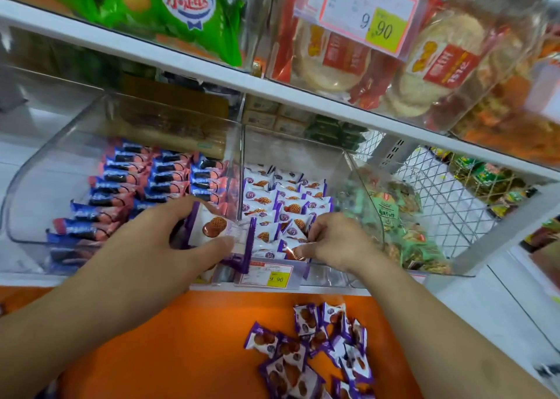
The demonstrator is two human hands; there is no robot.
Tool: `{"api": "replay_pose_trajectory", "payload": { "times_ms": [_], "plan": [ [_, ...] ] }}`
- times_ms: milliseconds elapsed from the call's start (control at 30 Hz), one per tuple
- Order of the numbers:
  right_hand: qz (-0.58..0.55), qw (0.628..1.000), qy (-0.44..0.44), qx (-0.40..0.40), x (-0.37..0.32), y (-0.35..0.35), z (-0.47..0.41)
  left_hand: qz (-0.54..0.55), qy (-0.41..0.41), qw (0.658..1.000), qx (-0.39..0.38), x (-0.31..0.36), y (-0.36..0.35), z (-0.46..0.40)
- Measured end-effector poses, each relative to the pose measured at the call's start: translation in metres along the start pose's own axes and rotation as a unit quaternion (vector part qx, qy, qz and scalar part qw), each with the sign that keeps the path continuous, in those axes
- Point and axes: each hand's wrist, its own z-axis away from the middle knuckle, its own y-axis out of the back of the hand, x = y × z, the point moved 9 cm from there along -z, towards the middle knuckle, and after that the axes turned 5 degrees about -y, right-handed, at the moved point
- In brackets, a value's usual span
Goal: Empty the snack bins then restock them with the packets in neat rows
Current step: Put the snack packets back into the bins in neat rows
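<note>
Loose purple packets (315, 347) lie nearest; left hand (169, 232) grips a packet stack (216, 229), right hand (336, 241) pinches one packet (292, 251) in the middle bin (333, 159).

Single head-worn wide-angle view, facing forward and down at close range. Both forearms enter from the bottom edge. Clear plastic snack bins (303, 153) lie directly beyond the hands; orange counter (188, 332) beneath them.

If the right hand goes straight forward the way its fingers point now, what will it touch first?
Most likely the rows of purple-and-white packets in the middle bin. The right hand already pinches one packet at the front, and its fingers point up-left over those rows; depth is unclear.
</note>
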Motion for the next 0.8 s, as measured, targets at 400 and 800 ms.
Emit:
{"api": "replay_pose_trajectory", "payload": {
  "times_ms": [400,800],
  "plan": [
    [0.008,0.998,0.041,0.042,-0.002,0.012,-0.003,0.007,-0.009,1.0,-0.003,0.002,0.004,0.002],
    [0.123,0.978,0.167,0.037,-0.028,0.005,-0.012,0.019,-0.018,1.0,0.015,-0.001,-0.001,-0.006]
  ]
}}
